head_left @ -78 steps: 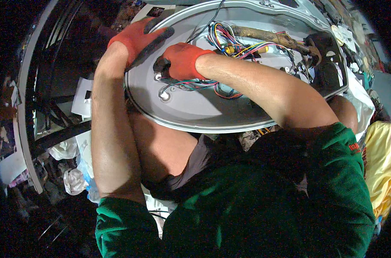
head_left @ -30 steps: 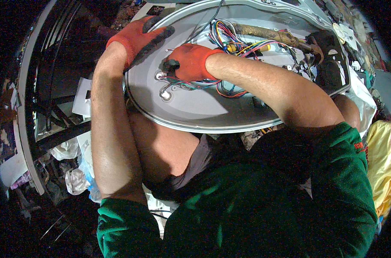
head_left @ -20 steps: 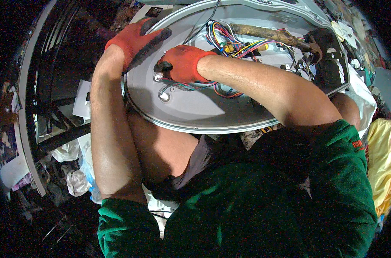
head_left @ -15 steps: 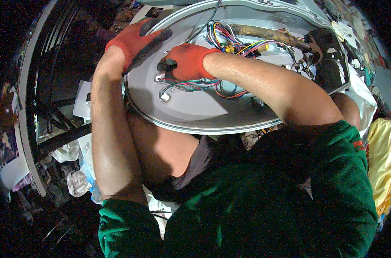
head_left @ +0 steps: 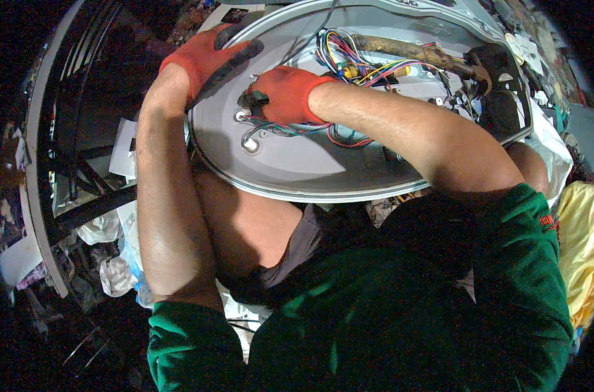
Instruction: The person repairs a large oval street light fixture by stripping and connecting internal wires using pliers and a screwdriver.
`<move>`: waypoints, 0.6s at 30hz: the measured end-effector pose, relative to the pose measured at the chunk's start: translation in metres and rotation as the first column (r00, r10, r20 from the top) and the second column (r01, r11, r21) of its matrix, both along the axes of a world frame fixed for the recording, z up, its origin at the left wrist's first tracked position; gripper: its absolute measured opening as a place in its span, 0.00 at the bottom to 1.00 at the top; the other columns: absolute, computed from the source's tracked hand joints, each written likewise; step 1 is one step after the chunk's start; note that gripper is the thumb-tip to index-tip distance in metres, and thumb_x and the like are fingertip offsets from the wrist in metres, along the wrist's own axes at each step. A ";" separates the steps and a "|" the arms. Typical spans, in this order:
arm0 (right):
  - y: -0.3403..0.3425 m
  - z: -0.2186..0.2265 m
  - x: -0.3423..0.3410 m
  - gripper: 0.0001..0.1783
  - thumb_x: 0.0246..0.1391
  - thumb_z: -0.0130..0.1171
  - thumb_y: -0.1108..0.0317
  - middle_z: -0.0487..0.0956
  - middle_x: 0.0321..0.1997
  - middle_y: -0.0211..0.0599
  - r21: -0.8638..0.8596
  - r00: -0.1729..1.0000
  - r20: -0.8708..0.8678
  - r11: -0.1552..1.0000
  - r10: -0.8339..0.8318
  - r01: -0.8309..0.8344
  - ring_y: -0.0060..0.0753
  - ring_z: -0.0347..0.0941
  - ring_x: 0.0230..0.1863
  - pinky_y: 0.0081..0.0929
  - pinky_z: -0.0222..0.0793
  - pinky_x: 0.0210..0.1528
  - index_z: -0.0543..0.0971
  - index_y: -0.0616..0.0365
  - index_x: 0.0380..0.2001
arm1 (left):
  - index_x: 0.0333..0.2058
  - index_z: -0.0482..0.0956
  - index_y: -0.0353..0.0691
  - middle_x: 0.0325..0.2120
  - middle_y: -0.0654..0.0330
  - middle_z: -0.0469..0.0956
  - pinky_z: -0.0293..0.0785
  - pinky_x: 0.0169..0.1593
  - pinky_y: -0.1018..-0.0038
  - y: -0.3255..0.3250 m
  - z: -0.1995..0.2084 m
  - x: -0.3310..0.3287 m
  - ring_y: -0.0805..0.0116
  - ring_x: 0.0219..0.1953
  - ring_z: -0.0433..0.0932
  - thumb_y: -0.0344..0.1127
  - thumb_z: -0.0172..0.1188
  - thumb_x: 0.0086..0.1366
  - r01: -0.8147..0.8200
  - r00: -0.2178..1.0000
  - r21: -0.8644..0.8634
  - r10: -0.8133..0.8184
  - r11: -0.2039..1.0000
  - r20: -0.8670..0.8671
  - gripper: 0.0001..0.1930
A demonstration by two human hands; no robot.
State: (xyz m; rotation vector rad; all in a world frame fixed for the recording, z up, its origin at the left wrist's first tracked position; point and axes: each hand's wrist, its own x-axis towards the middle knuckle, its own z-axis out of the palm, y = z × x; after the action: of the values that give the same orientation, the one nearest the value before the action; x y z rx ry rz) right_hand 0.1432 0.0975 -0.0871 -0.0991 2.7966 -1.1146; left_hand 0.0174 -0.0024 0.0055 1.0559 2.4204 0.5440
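Observation:
A large grey rounded housing (head_left: 290,176) lies open across my lap, its hollow inside facing up. My left hand (head_left: 208,62), in a red glove with dark fingers, rests over its left rim, thumb and fingers spread apart. Inside the housing, my right hand (head_left: 284,95), gloved alike, has its fingers curled near the left wall, close to a white round fitting (head_left: 242,114). Whatever those fingertips grip is hidden. Thin coloured wires (head_left: 290,129) run beneath that hand to a second white fitting (head_left: 250,145).
A bundle of coloured wires (head_left: 333,52) and a brown-stained hammer (head_left: 427,52) lie in the housing's far side. To the left stands a dark metal frame (head_left: 97,210). Crumpled plastic (head_left: 118,277) is below it, and yellow cloth (head_left: 579,242) hangs at the right.
Very little differs. The housing and both hands stay nearly in place, and my right hand's fingers remain curled by the white fitting.

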 end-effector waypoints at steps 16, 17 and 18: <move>0.016 0.015 -0.001 0.19 0.49 0.54 0.62 0.80 0.48 0.47 0.054 0.983 0.163 0.994 0.086 -0.096 0.52 0.75 0.51 0.41 0.69 0.55 0.81 0.51 0.45 | 0.62 0.66 0.41 0.45 0.51 0.80 0.76 0.45 0.69 0.003 0.009 0.003 0.65 0.41 0.80 0.52 0.63 0.60 0.049 0.999 -0.051 -0.050 0.998 -0.020 0.35; 0.015 0.014 0.000 0.19 0.49 0.54 0.61 0.80 0.47 0.47 0.036 0.987 0.142 0.996 0.074 -0.080 0.52 0.75 0.51 0.41 0.69 0.54 0.81 0.51 0.45 | 0.62 0.66 0.41 0.45 0.50 0.80 0.76 0.45 0.69 0.002 0.008 0.002 0.65 0.42 0.80 0.52 0.63 0.60 0.044 0.997 -0.063 -0.048 0.997 -0.066 0.35; 0.013 0.013 0.001 0.18 0.49 0.54 0.61 0.80 0.47 0.47 0.018 0.991 0.121 0.998 0.061 -0.063 0.52 0.75 0.51 0.41 0.69 0.54 0.81 0.51 0.44 | 0.62 0.66 0.41 0.45 0.50 0.80 0.76 0.46 0.69 0.001 0.006 -0.001 0.65 0.42 0.80 0.52 0.63 0.60 0.062 0.994 -0.066 -0.067 0.996 -0.084 0.35</move>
State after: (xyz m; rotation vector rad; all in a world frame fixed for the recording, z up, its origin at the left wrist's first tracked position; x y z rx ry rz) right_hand 0.1440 0.1107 -0.0739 -0.1118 2.6793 -1.0398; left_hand 0.0165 -0.0013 0.0114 1.1481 2.4502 0.4051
